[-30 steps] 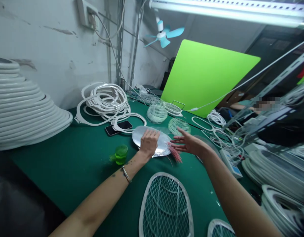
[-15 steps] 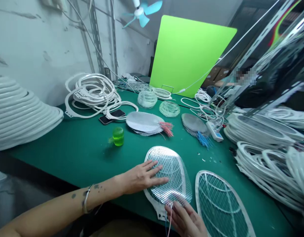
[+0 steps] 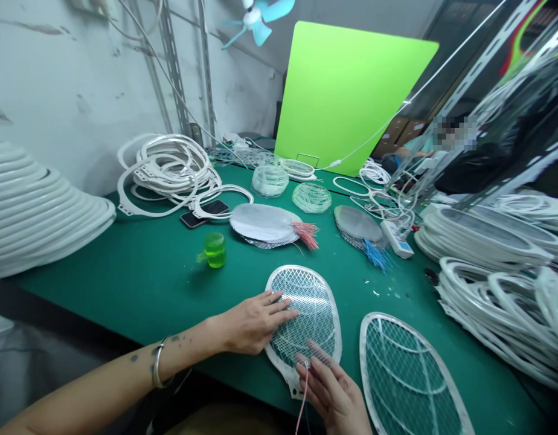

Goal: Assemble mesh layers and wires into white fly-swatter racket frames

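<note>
On the green surface (image 3: 125,284), left to right:
- Far left: tall stack of white plastic rings (image 3: 38,208), leaning in a cone shape at the surface's back-left.
- Behind it, against the wall: loose tangle of white plastic frames (image 3: 168,172); one frame sits just beside a black phone (image 3: 204,213).
- Mid-left: green translucent cup (image 3: 214,250), upright, on bare surface, well apart from the hands.
- Left hand (image 3: 254,323): open, flat, fingers slightly spread, pressing on the left side of the mesh; silver bangle (image 3: 159,365) on the wrist.
- Center front: white racket-shaped frame (image 3: 301,320), flat near the surface's front edge, mesh over its grid, narrow end toward the person.
- Right hand (image 3: 331,389): fingers narrow and bunched on the frame's lower end, right beside a pink wire (image 3: 301,393) running down from a small metal eyelet; cannot tell if it grips the wire.
- Behind the frame: mesh stack with pink wire ends (image 3: 265,222), two rounded netting bundles (image 3: 270,180) (image 3: 311,197), then mesh stack with blue wire ends (image 3: 357,225).
- Just right of the center frame: second meshed racket frame (image 3: 408,377), untouched.
- Far right: power strip (image 3: 397,238), white cables, large stacks of white frames (image 3: 491,320).
- Back: lime-green board (image 3: 351,96) upright; small blue-bladed fan (image 3: 256,18) above.
</note>
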### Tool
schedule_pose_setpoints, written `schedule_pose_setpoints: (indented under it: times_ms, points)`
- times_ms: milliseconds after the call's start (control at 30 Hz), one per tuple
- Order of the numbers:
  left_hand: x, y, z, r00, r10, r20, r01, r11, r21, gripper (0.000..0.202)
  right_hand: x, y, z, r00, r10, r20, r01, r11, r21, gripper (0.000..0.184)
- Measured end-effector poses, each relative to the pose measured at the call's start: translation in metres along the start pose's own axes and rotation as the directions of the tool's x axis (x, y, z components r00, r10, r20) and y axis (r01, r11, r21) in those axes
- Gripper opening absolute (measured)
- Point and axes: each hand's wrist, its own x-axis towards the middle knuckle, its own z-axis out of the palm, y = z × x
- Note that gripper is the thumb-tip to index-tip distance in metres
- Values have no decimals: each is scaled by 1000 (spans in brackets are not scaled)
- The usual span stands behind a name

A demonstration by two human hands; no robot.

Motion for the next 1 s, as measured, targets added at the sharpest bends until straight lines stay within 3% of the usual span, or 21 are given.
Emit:
schedule_pose_setpoints:
  times_ms: [133, 200, 267, 333, 467, 733, 900, 1000]
  points:
    - [4, -5, -34, 991, -37, 125, 70, 960, -272, 69, 3, 1, 1, 999, 47, -23, -47, 999, 7, 89]
    - [18, -7, -39, 985, -124, 121, 157, 933, -323, 59, 4, 2, 3, 998, 47, -35, -47, 999, 11, 83]
    - [41, -7, -31, 966, -246, 80, 259, 917, -303, 53, 5, 2, 5, 999, 36, -38, -36, 999, 16, 74]
    - [64, -6, -13, 935, -348, 66, 353, 904, -242, 60, 5, 3, 5, 999, 18, -36, -17, 1000, 20, 65]
    - [90, -6, 19, 908, -410, 84, 417, 902, -115, 70, 6, 5, 6, 999, 5, -33, -4, 1000, 9, 58]
    - [86, -14, 24, 908, -409, 87, 411, 911, -10, 67, 7, 11, 25, 1000, 8, -15, -7, 999, 47, 86]
    - [89, -5, 41, 880, -473, -40, 474, 880, 30, 68, 7, 11, 24, 1000, 18, -18, -17, 998, 61, 83]
    - [89, -1, 48, 865, -492, -99, 498, 865, 55, 66, 6, 8, 21, 1000, 23, 12, -23, 998, 52, 70]
